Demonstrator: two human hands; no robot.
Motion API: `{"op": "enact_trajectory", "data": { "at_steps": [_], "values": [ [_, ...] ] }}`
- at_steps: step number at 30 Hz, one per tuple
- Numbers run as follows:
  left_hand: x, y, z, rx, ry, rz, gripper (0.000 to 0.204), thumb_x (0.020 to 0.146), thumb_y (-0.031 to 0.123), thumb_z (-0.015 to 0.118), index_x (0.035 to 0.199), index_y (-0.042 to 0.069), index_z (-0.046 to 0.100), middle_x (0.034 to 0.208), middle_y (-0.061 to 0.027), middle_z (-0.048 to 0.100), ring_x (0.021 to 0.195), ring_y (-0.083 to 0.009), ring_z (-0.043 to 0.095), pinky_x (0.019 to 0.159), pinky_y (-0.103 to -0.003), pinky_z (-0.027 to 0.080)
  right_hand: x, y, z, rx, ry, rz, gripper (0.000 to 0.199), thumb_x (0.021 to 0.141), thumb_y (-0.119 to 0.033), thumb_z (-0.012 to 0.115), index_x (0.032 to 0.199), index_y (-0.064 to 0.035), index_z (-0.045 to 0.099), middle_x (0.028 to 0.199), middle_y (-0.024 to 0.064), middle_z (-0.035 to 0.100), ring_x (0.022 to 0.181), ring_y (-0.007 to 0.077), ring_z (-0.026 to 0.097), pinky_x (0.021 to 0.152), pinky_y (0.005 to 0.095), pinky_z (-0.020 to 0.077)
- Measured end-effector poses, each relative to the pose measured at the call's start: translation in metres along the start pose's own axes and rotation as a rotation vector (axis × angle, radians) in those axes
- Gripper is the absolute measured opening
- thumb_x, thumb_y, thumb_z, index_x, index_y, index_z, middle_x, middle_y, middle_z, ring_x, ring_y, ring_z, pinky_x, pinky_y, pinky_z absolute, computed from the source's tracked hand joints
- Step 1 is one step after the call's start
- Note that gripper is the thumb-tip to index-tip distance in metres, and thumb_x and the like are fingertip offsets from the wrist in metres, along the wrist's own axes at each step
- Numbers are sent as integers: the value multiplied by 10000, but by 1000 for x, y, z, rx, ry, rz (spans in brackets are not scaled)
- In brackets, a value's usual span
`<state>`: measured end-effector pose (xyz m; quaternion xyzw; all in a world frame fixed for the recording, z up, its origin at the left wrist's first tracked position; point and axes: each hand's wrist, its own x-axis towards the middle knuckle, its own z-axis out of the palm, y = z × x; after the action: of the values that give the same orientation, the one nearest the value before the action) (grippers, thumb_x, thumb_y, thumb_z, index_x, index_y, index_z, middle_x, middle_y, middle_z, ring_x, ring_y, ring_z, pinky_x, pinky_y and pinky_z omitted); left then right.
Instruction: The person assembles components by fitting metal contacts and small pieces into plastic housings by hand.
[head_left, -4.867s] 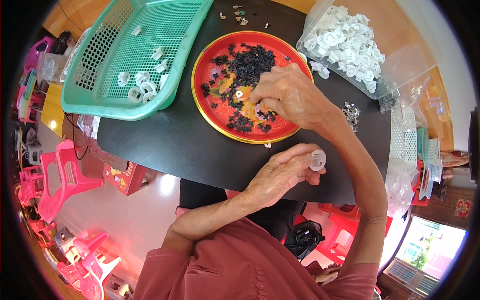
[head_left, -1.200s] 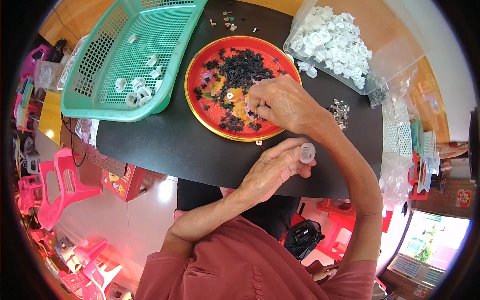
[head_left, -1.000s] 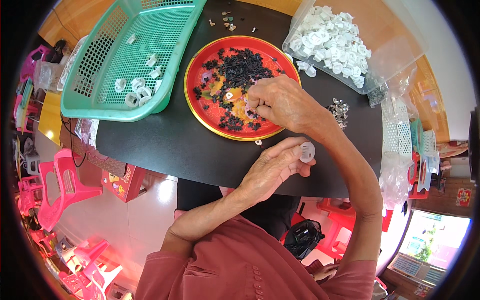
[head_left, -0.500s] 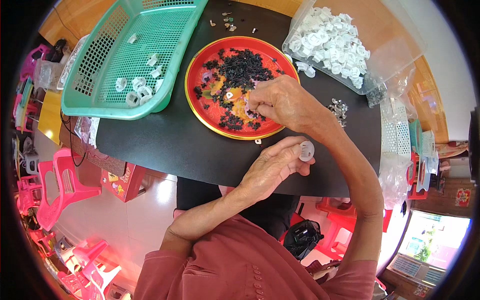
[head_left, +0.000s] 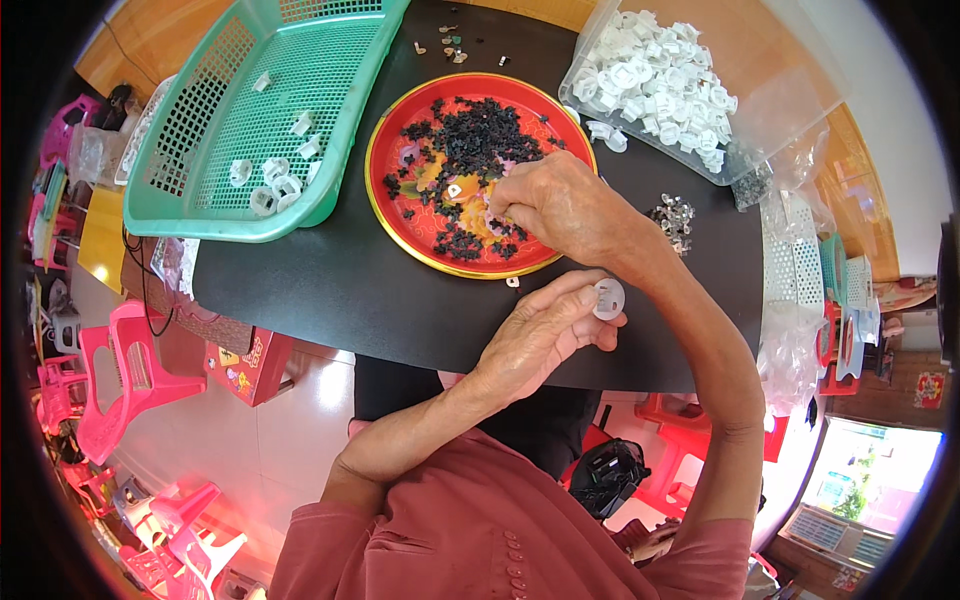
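My left hand (head_left: 545, 335) is closed on a round white plastic part (head_left: 609, 299), held with its hollow face up near the table's front edge. Over the right side of a red, gold-rimmed tray (head_left: 400, 245) is my right hand (head_left: 560, 205), its fingertips pinched together low among small black pieces (head_left: 490, 135). Whether a piece is between those fingertips is hidden. The black pieces lie heaped at the tray's far side, with looser ones nearer me. A small white piece (head_left: 454, 191) lies among them.
A green basket (head_left: 230, 225) with several white parts stands at left. At the far right, a clear bin (head_left: 690, 165) holds a heap of white parts. Small metal pieces (head_left: 674, 222) lie right of the tray; others (head_left: 455, 45) lie beyond it. A pink chair (head_left: 135, 375) stands at left.
The hands have hardly moved; my right fingertips stay pinched at the tray. The whole view has shifted slightly.
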<state>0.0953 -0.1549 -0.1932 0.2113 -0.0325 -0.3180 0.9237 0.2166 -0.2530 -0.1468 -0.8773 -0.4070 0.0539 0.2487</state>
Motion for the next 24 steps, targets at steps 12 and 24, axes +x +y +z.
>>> {"op": "enact_trajectory", "data": {
  "at_steps": [12,24],
  "values": [
    [-1,0,-2,-9,-16,4,376,994,222,464,1264,-40,467,1040,-144,599,888,-208,602,816,-335,485,1,-2,-1,-47,-14,-4,102,755,-14,615,841,-7,668,771,141,654,728,322,638,687,394,512],
    [0,-1,-3,-71,-12,11,351,1004,239,449,1240,-21,466,1006,-158,618,857,-213,608,822,-333,486,-22,-10,-26,351,205,130,101,758,8,613,857,-9,623,728,29,641,642,86,582,627,246,479]
  ]
}}
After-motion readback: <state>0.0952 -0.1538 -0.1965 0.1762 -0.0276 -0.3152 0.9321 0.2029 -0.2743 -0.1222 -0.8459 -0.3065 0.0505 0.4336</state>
